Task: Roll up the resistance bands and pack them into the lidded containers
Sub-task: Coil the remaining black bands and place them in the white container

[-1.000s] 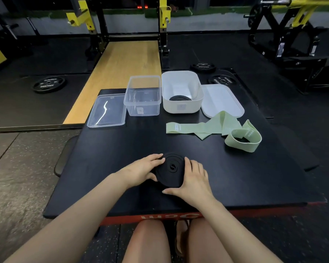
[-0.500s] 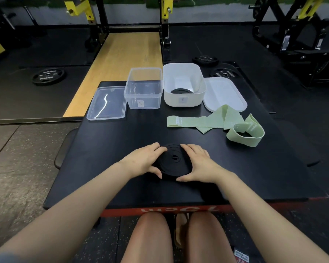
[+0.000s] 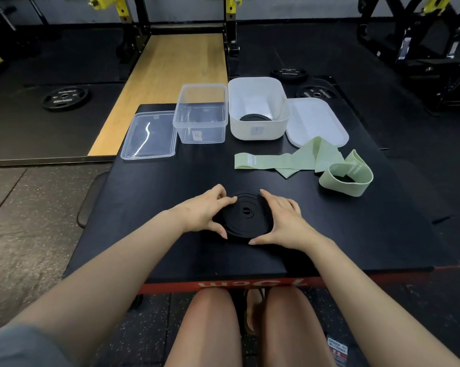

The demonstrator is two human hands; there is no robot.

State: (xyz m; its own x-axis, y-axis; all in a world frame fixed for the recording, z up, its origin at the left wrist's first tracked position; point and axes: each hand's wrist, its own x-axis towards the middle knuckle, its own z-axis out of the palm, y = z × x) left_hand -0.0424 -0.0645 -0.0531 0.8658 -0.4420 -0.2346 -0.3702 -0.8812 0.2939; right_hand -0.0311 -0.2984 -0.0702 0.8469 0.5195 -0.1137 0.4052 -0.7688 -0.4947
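Observation:
A black resistance band [image 3: 246,218] lies coiled in a flat spiral on the black table [image 3: 356,234]. My left hand [image 3: 205,211] grips its left edge, fingers over the top and thumb at the near side. My right hand [image 3: 283,221] cups the right edge the same way. At the back stand a clear container [image 3: 201,115] with nothing inside and a white container [image 3: 259,108] with another black coil [image 3: 254,117] in it. Green bands [image 3: 297,161] lie loose at the right, one standing as a loop [image 3: 346,178].
The clear lid [image 3: 149,136] lies left of the clear container, the white lid [image 3: 316,123] right of the white one. Weight plates [image 3: 64,98] and rack frames stand on the gym floor behind. The table's near edge [image 3: 250,283] is red, above my knees.
My right hand shifted from lying over the coil's near right side to cupping its right edge. The coil now looks looser, and the view tilted slightly.

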